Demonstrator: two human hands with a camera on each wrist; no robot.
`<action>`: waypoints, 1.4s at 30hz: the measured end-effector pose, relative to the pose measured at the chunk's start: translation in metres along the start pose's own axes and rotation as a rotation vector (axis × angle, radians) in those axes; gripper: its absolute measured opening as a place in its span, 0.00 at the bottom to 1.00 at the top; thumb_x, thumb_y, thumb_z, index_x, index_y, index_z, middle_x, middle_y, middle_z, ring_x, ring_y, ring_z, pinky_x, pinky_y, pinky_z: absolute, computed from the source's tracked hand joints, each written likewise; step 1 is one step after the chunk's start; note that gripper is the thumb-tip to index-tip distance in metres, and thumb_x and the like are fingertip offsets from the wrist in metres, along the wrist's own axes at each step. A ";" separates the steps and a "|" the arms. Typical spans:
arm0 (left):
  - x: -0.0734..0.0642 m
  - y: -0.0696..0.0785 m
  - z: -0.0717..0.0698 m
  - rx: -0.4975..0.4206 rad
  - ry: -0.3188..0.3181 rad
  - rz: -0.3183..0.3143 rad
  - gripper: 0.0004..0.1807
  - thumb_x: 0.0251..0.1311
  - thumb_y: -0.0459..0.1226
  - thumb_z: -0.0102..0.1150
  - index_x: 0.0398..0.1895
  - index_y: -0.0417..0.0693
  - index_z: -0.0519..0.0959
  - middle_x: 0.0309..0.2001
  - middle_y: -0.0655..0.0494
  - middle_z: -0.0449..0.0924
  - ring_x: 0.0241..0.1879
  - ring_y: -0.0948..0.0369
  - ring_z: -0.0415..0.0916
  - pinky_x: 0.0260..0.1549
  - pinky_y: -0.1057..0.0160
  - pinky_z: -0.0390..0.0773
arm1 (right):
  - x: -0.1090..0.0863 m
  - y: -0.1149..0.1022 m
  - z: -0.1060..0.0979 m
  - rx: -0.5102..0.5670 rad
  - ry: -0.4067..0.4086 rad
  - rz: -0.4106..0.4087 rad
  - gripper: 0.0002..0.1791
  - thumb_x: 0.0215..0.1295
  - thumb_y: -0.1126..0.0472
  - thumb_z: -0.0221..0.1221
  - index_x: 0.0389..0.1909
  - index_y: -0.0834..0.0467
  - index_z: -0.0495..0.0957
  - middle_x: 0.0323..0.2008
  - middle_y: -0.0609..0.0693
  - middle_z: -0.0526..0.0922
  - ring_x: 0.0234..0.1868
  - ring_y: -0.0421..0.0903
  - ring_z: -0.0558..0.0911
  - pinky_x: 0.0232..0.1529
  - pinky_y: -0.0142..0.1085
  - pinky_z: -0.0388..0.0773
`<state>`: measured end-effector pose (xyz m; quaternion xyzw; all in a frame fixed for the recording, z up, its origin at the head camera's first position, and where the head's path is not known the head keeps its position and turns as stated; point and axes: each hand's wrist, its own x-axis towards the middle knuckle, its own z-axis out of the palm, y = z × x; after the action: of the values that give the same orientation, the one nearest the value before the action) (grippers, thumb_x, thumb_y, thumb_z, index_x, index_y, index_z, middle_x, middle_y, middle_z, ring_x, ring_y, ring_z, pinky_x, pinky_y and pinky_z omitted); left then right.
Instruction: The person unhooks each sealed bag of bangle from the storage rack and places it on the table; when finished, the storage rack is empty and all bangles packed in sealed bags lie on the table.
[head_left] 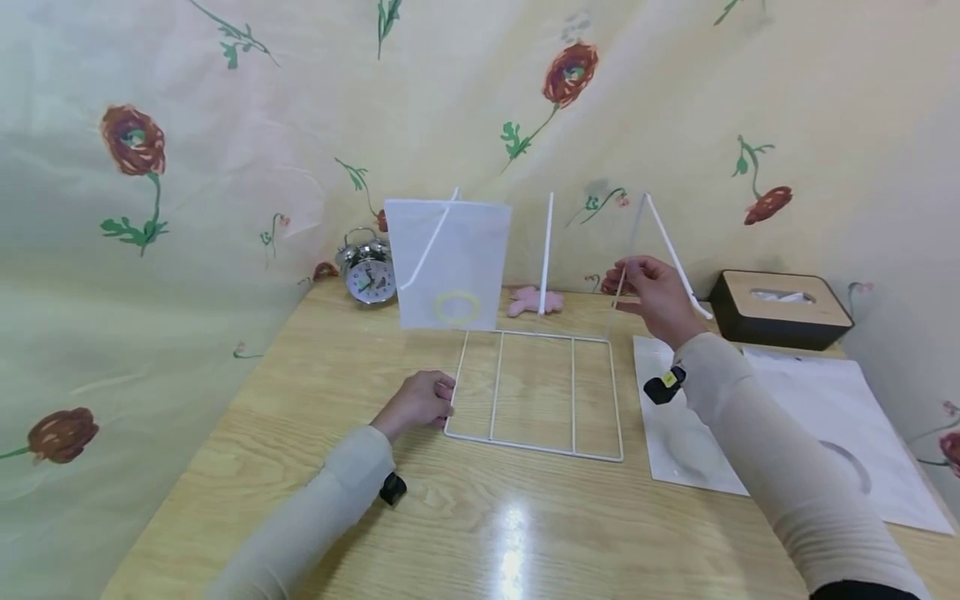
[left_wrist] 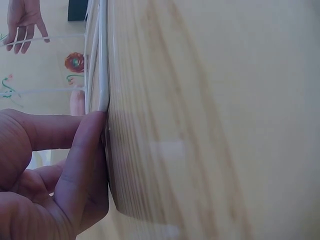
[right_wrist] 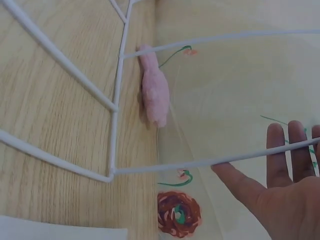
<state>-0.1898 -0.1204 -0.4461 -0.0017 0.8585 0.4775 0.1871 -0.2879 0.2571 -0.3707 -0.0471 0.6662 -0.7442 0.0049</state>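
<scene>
A white wire rack (head_left: 534,450) stands on the wooden table, its flat barred base lying toward me and its thin arms rising at the back. Thumb and fingers of my left hand (head_left: 417,401) pinch the wire at the base's left side, near the front corner. At the rack's right arm (right_wrist: 195,165), my right hand (head_left: 660,298) touches the wire with its thumb, the other fingers extended behind it. A white sheet (head_left: 480,250) with a pale yellow ring stands upright at the rack's left arm; how it is supported cannot be seen.
Behind the rack lie a pink plush toy (head_left: 525,302) and, farther left, a twin-bell alarm clock (head_left: 371,279). A black tissue box (head_left: 783,321) with a wooden top sits back right. White sheets (head_left: 795,417) lie under my right forearm. A flowered wall closes off the back.
</scene>
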 end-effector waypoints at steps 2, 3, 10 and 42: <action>0.001 0.001 0.001 0.002 0.003 0.010 0.25 0.55 0.20 0.62 0.58 0.33 0.77 0.41 0.47 0.76 0.33 0.55 0.80 0.30 0.64 0.86 | 0.000 0.000 -0.004 -0.009 -0.019 -0.003 0.15 0.76 0.53 0.52 0.48 0.61 0.76 0.42 0.50 0.85 0.47 0.46 0.85 0.41 0.38 0.86; 0.001 0.002 0.002 0.005 0.003 0.016 0.25 0.55 0.20 0.62 0.58 0.33 0.77 0.41 0.47 0.76 0.33 0.55 0.80 0.30 0.64 0.86 | -0.001 -0.001 -0.006 -0.009 -0.029 -0.005 0.15 0.76 0.53 0.52 0.48 0.61 0.76 0.43 0.50 0.85 0.47 0.46 0.84 0.41 0.38 0.86; 0.001 0.004 0.006 0.001 -0.006 0.008 0.24 0.56 0.22 0.62 0.59 0.34 0.77 0.41 0.47 0.76 0.33 0.56 0.80 0.30 0.64 0.86 | -0.006 -0.001 -0.015 -0.039 -0.039 -0.024 0.11 0.76 0.59 0.54 0.50 0.61 0.76 0.45 0.53 0.85 0.49 0.47 0.83 0.43 0.41 0.86; -0.009 0.043 -0.077 0.045 0.217 0.301 0.22 0.69 0.36 0.59 0.64 0.43 0.73 0.54 0.48 0.77 0.54 0.50 0.75 0.51 0.52 0.81 | -0.011 0.007 -0.023 -0.134 -0.034 -0.168 0.11 0.75 0.70 0.52 0.52 0.74 0.71 0.41 0.56 0.83 0.45 0.49 0.85 0.45 0.42 0.85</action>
<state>-0.2139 -0.1622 -0.3712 0.0794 0.8747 0.4778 0.0198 -0.2792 0.2796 -0.3805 -0.1157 0.7079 -0.6950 -0.0491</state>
